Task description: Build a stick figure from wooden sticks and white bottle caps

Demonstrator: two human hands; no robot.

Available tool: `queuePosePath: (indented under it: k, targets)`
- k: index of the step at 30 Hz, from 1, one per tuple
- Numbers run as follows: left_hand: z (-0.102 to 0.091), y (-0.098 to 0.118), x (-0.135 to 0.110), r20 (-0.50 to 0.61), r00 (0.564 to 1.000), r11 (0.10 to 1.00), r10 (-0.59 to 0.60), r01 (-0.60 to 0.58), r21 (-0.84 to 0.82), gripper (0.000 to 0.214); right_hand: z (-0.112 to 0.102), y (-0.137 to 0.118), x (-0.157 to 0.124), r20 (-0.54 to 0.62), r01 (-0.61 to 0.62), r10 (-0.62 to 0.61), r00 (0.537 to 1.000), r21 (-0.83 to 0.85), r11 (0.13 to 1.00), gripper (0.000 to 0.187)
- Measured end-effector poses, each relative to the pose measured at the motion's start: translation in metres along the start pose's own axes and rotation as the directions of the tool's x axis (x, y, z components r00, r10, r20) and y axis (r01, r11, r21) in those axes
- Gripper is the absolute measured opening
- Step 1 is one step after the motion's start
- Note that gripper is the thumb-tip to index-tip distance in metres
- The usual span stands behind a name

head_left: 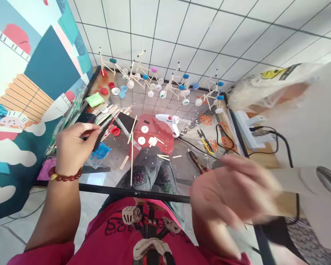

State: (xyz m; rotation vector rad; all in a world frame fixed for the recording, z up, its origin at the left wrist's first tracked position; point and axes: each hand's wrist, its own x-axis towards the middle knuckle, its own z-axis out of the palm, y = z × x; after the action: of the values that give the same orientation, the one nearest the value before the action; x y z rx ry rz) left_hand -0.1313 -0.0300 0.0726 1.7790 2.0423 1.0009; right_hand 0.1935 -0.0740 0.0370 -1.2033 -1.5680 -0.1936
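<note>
Both hands are over the glass tabletop w/ black edging (pixel 182 175). L hand (pixel 75 147), red-brown bead bracelet (pixel 64 175) at its wrist, has thumb & index brought together just beside a dark flat strip (pixel 100 138); can't tell if anything's pinched btwn them. R hand (pixel 231 189) is motion-blurred, fingers loosely spread, nothing visible in it; it's near the pliers w/ red handles (pixel 197 162), lying at an angle.

Beyond the L fingertips: a loose pile of thin pale wooden sticks (pixel 110 112), plus a red round plastic cap (pixel 116 131) near it. Crumpled blue material (pixel 100 151) lies below that hand. A clear ruler-like strip (pixel 127 130) slants toward the middle.

One long pale wooden stick (pixel 131 158) runs up from the near edge, w/ a pair of short sticks (pixel 124 162) just left of it. Two white discs (pixel 145 129) sit mid-table, one nearer the person than the other. White glue gun (pixel 168 121) lies beyond, its black cord (pixel 195 148) running right; yellow-handled cutters (pixel 206 142) are near the cord. Along the back, by the white tiled wall (pixel 165 29), stands a row of stick-and-cap models (pixel 158 87), some caps blue, some white.
</note>
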Motion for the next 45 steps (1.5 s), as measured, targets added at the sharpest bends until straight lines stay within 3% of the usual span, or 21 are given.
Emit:
queuePosePath:
  k: [2, 4, 7, 13, 24, 26, 28, 30, 31, 33, 35, 36, 37, 38, 39, 41, 45]
  targets:
    - [0.01, -0.006, 0.001, 0.09, 0.996, 0.995, 0.011, -0.02, 0.094, 0.026, 0.015, 0.0, -0.002, 0.002, 0.129, -0.129, 0.992, 0.059, 0.99, 0.035]
    - [0.025, -0.003, 0.001, 0.242, 0.968, 0.988, 0.07, -0.1, 0.115, 0.025, 0.028, 0.005, -0.009, 0.082, 0.163, -0.17, 0.982, 0.095, 0.982, 0.028]
    - [0.049, 0.007, 0.002, 0.337, 0.938, 0.95, 0.081, -0.175, 0.26, 0.026, 0.038, 0.019, -0.021, 0.157, 0.045, -0.056, 0.986, 0.075, 0.996, 0.021]
    - [0.069, 0.011, 0.009, 0.427, 0.903, 0.911, -0.045, -0.138, 0.388, 0.043, 0.038, 0.032, -0.026, 0.089, -0.159, 0.149, 0.985, 0.116, 0.98, 0.017]
    - [0.082, 0.003, 0.004, 0.411, 0.912, 0.914, 0.001, -0.168, 0.37, 0.031, 0.038, 0.028, -0.026, 0.176, -0.123, 0.105, 0.979, 0.092, 0.988, 0.013]
    - [0.081, 0.001, 0.005, 0.36, 0.933, 0.922, 0.03, -0.165, 0.351, 0.027, 0.039, 0.028, -0.025, 0.179, -0.126, 0.105, 0.978, 0.11, 0.986, 0.013]
    - [0.074, 0.004, 0.002, 0.238, 0.967, 0.953, 0.086, -0.149, 0.262, 0.023, 0.039, 0.025, -0.023, 0.199, -0.157, 0.129, 0.972, 0.13, 0.979, 0.012]
    - [0.059, 0.014, -0.008, 0.103, 0.983, 0.983, 0.154, -0.163, 0.088, 0.02, 0.037, 0.018, -0.022, 0.285, -0.273, 0.209, 0.936, 0.206, 0.94, 0.011]
    - [0.051, 0.021, -0.017, 0.114, 0.976, 0.982, 0.188, -0.188, -0.007, 0.018, 0.035, 0.013, -0.023, 0.358, -0.373, 0.267, 0.895, 0.272, 0.887, 0.012]
    - [0.036, 0.036, -0.04, 0.288, 0.903, 0.935, 0.32, -0.252, -0.251, 0.017, 0.026, 0.0, -0.026, 0.525, -0.601, 0.36, 0.771, 0.416, 0.682, 0.022]
    - [0.03, 0.049, -0.065, 0.514, 0.743, 0.873, 0.429, -0.195, -0.447, 0.017, 0.014, -0.013, -0.033, 0.617, -0.733, 0.399, 0.679, 0.529, 0.428, 0.036]
    - [0.031, 0.053, -0.077, 0.578, 0.679, 0.857, 0.452, -0.15, -0.494, 0.016, 0.006, -0.018, -0.038, 0.623, -0.75, 0.42, 0.66, 0.571, 0.334, 0.035]
    - [0.034, 0.055, -0.087, 0.61, 0.65, 0.85, 0.454, -0.111, -0.516, 0.016, -0.001, -0.021, -0.043, 0.613, -0.748, 0.44, 0.656, 0.606, 0.271, 0.028]
    - [0.038, 0.055, -0.095, 0.648, 0.611, 0.845, 0.454, -0.064, -0.532, 0.016, -0.009, -0.022, -0.048, 0.598, -0.739, 0.458, 0.658, 0.63, 0.24, 0.021]
    - [0.043, 0.054, -0.101, 0.67, 0.6, 0.841, 0.437, -0.008, -0.541, 0.015, -0.016, -0.021, -0.052, 0.578, -0.728, 0.47, 0.666, 0.642, 0.242, 0.016]
    - [0.051, 0.049, -0.107, 0.681, 0.623, 0.828, 0.385, 0.093, -0.554, 0.015, -0.03, -0.016, -0.058, 0.547, -0.711, 0.467, 0.695, 0.622, 0.329, 0.013]
    - [0.059, 0.041, -0.108, 0.547, 0.814, 0.708, 0.197, 0.267, -0.653, 0.011, -0.046, -0.006, -0.059, 0.58, -0.68, 0.383, 0.719, 0.471, 0.562, 0.005]
